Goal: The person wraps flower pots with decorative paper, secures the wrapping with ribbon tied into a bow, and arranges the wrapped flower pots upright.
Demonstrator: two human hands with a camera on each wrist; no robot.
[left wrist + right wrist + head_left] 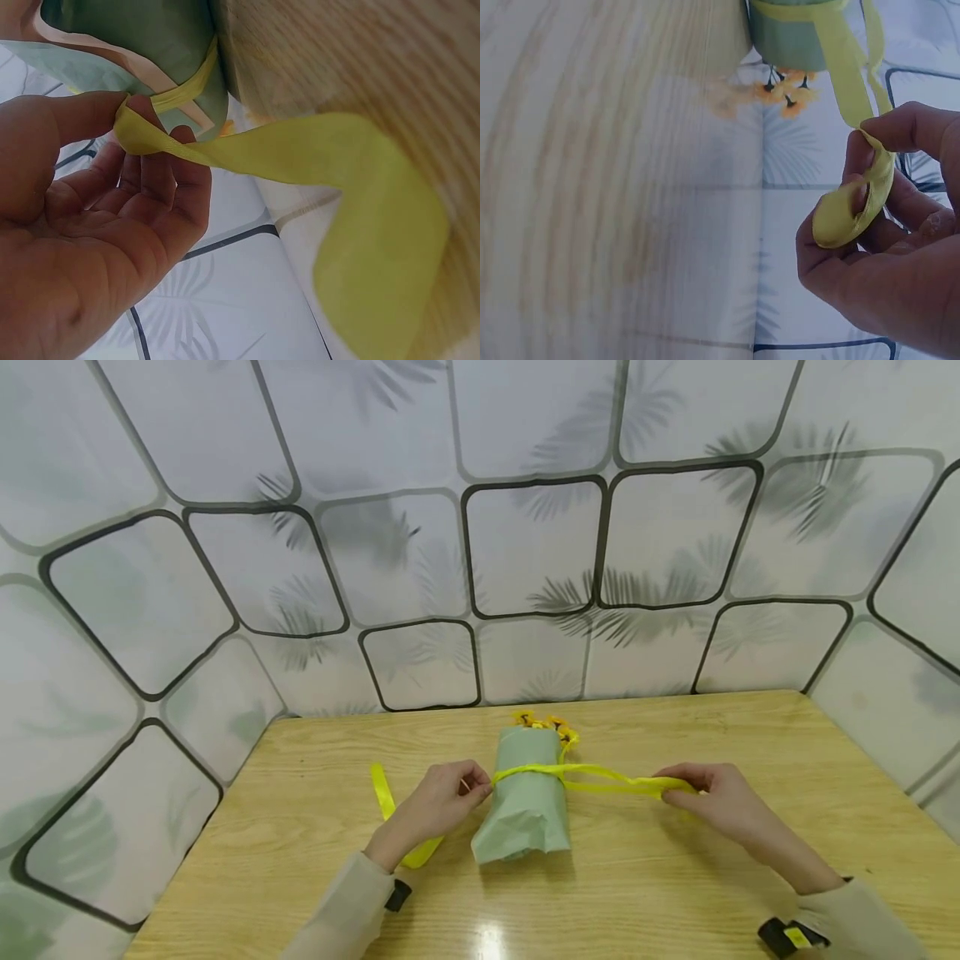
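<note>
A bouquet wrapped in pale green paper [525, 814] lies on the table, its small yellow-orange flowers [568, 737] poking out at the far end. Around its middle runs a yellow ribbon [528, 769]. At the bouquet's left side my left hand [438, 802] pinches the ribbon between thumb and index finger, and a long ribbon tail [390, 217] trails from it. Out to the right, my right hand [716, 793] pinches the ribbon's other part, drawn out from the bouquet as two strands; its end curls over the fingers [806, 251] in the right wrist view.
The wooden table [300, 893] extends to both sides of the bouquet. Behind it stands a wall covering [532, 552] with dark rounded squares and leaf prints. Dark straps with devices [791, 937] sit at both wrists.
</note>
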